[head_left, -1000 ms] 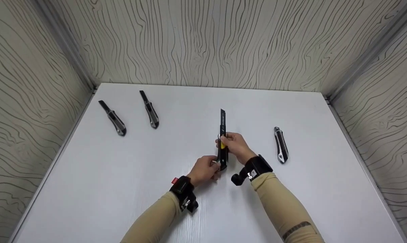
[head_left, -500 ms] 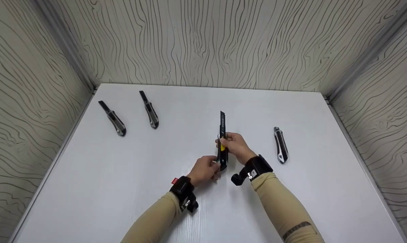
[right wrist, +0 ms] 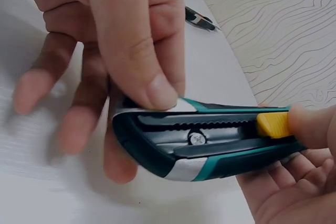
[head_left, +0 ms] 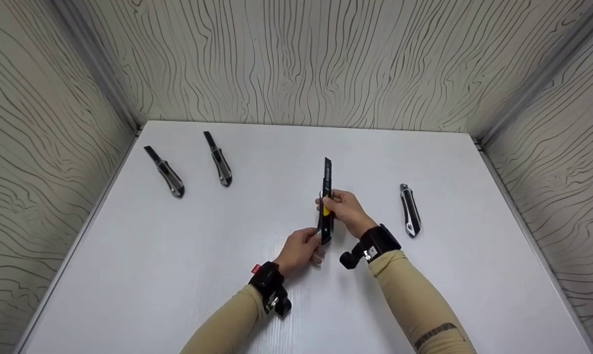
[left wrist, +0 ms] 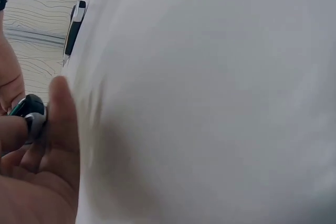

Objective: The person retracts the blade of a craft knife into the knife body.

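Note:
A black and teal utility knife (head_left: 326,211) with a yellow slider (right wrist: 273,124) is held above the middle of the white table (head_left: 178,255). Its dark blade (head_left: 328,169) sticks out and points away from me. My left hand (head_left: 312,242) pinches the knife's rear end (right wrist: 157,156) between thumb and fingers. My right hand (head_left: 333,206) grips the body, and its thumb (right wrist: 315,125) rests on the yellow slider. In the left wrist view only the rear tip of the knife (left wrist: 30,111) shows between my left hand's fingers (left wrist: 60,129).
Two grey and black knives (head_left: 164,172) (head_left: 219,160) lie at the far left with blades out. A third knife (head_left: 410,210) lies to the right of my hands, also in the left wrist view (left wrist: 74,24). Wood-grain walls (head_left: 301,59) enclose the table on three sides.
Both hands and the held knife have shifted slightly away from me and a little to the right. The knives on the table have not moved.

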`<state>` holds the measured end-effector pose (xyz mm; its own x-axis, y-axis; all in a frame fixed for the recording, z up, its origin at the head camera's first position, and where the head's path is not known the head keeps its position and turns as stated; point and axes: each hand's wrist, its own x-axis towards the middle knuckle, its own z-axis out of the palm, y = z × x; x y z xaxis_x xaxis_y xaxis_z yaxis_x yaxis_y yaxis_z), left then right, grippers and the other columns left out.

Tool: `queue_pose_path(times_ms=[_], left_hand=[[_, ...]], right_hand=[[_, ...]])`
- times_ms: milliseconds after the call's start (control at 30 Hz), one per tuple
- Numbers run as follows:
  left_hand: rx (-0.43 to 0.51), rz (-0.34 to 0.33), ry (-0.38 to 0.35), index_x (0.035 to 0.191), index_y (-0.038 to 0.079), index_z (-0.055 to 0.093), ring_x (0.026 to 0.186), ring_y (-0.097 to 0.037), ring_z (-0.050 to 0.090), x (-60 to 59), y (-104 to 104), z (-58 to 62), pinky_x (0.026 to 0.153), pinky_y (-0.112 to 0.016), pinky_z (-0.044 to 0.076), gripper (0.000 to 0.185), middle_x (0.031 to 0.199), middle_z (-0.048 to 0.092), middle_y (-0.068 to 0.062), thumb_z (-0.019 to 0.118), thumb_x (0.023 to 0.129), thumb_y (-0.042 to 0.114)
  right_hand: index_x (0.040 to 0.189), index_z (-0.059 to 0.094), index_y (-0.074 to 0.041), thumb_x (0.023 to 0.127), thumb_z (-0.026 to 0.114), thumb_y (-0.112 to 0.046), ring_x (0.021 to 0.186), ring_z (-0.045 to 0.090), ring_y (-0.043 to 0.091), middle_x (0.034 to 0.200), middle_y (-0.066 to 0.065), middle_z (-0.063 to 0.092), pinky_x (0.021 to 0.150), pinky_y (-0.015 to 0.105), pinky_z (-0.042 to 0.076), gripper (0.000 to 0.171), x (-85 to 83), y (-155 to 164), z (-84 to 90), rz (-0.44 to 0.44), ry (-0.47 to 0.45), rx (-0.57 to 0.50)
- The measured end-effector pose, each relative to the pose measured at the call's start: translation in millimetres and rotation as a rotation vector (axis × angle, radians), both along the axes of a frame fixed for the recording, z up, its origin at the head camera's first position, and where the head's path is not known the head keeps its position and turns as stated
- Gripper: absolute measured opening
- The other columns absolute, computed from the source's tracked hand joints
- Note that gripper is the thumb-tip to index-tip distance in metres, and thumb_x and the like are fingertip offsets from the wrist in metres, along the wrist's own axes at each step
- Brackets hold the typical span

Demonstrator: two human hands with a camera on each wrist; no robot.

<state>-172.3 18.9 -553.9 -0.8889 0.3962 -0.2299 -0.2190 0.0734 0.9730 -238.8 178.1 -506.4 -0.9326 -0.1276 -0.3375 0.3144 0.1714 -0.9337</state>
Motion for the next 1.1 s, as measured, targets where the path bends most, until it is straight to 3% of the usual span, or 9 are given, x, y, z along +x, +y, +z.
queue_pose_path(times_ms=[133, 367, 567, 1100], left_hand=[[0.065, 0.012, 0.004, 0.108, -0.009, 0.06, 0.067, -0.015, 0.061, -0.3, 1.7, -0.9, 0.061, -0.027, 0.058, 0.022, 0.08, 0.062, -0.012, 0.047, 0.101, 0.008], [0.062, 0.013, 0.003, 0.11, -0.009, 0.06, 0.065, -0.014, 0.06, -1.7, 2.6, 0.0, 0.06, -0.025, 0.056, 0.023, 0.079, 0.063, -0.011, 0.047, 0.102, 0.008], [0.034, 0.013, -0.003, 0.11, -0.006, 0.061, 0.065, -0.014, 0.062, -0.2, 3.0, 1.8, 0.062, -0.028, 0.058, 0.023, 0.081, 0.066, -0.013, 0.048, 0.101, 0.01], [0.041, 0.014, -0.017, 0.105, -0.007, 0.062, 0.063, -0.014, 0.061, 0.0, 2.2, 1.7, 0.058, -0.024, 0.055, 0.021, 0.077, 0.063, -0.01, 0.047, 0.101, 0.007]], right_hand=[[0.134, 0.05, 0.005, 0.103, 0.049, -0.019, 0.105, 0.067, 0.018, 0.126, 0.02, 0.064, 0.093, 0.031, 0.053, 0.04, 0.9, 0.8, -1.4, 0.008, -0.016, -0.014], [0.127, 0.058, 0.001, 0.102, 0.05, -0.033, 0.099, 0.069, 0.019, 0.118, 0.016, 0.067, 0.084, 0.029, 0.055, 0.043, 4.0, 0.2, -3.8, -0.005, -0.078, 0.0], [0.124, 0.06, 0.003, 0.102, 0.05, -0.032, 0.094, 0.069, 0.016, 0.113, 0.013, 0.07, 0.079, 0.026, 0.054, 0.042, 5.4, -0.5, -5.0, -0.01, -0.058, 0.049], [0.13, 0.055, 0.002, 0.103, 0.05, -0.023, 0.1, 0.068, 0.017, 0.118, 0.015, 0.068, 0.088, 0.03, 0.055, 0.038, 8.0, -0.3, -4.4, 0.01, -0.051, 0.028]])
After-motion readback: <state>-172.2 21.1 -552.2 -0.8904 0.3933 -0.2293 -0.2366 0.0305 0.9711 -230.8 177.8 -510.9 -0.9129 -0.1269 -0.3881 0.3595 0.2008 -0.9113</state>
